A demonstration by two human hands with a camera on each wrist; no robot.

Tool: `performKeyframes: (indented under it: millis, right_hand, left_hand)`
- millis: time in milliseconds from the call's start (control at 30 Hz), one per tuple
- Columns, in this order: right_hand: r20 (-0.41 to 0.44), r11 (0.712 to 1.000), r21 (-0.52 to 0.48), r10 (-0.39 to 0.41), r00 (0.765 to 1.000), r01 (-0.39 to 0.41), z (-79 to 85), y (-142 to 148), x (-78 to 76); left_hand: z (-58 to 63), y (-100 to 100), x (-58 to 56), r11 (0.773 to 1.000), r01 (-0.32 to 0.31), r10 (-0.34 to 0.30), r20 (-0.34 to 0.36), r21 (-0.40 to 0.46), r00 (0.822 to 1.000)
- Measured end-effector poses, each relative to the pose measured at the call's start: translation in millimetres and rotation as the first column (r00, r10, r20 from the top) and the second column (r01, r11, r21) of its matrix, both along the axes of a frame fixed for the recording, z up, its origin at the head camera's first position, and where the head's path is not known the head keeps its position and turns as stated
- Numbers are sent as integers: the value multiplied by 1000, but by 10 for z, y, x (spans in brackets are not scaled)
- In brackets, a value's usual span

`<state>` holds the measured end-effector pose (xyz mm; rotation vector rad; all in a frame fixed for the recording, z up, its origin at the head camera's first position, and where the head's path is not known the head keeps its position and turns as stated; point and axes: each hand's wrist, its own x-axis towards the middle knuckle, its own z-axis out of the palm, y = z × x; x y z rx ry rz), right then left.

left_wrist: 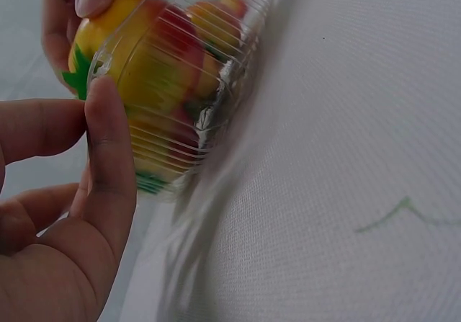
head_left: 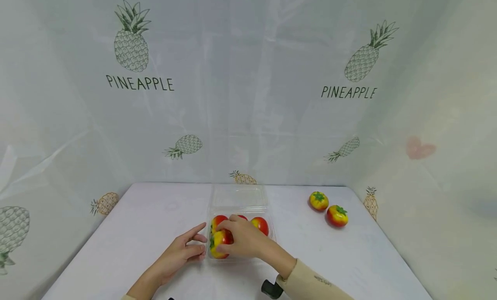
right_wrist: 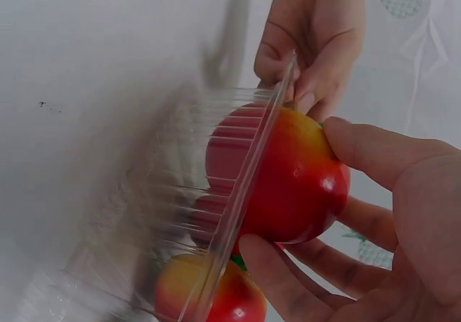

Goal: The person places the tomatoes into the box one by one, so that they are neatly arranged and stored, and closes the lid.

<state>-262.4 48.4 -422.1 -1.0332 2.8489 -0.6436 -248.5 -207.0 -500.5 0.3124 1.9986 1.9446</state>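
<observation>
A clear plastic box (head_left: pixel 241 260) stands on the table with several red-and-yellow persimmons in it, its see-through lid (head_left: pixel 238 196) swung open at the back. My right hand (head_left: pixel 244 237) reaches over the box and grips a persimmon (right_wrist: pixel 295 181) at the front left, its green leaf cap facing left. At the left wall, my left hand (head_left: pixel 180 252) pinches the rim between thumb and finger, seen close in the left wrist view. Another persimmon (head_left: pixel 219 222) lies behind the gripped one, and one more (head_left: pixel 261 225) sits at the right. My right hand partly hides the contents.
Two loose persimmons lie at the table's back right, a smaller one (head_left: pixel 319 200) and a larger one (head_left: pixel 337 216). A pale curtain (head_left: pixel 248 97) printed with pineapples hangs behind the white table (head_left: pixel 310 261) and along both sides.
</observation>
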Motion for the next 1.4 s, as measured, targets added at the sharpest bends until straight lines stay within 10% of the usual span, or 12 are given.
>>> performKeyframes:
  millis: [433, 1400]
  right_hand:
    - [62, 994, 54, 88, 994, -92, 15, 40, -88]
    - [-10, 994, 102, 30, 999, -29, -94, -139, -3]
  left_hand:
    - [-11, 11, -2, 1000, 6, -6, -12, 0, 1000]
    - [10, 14, 3, 1000, -8, 8, 2, 1, 1000]
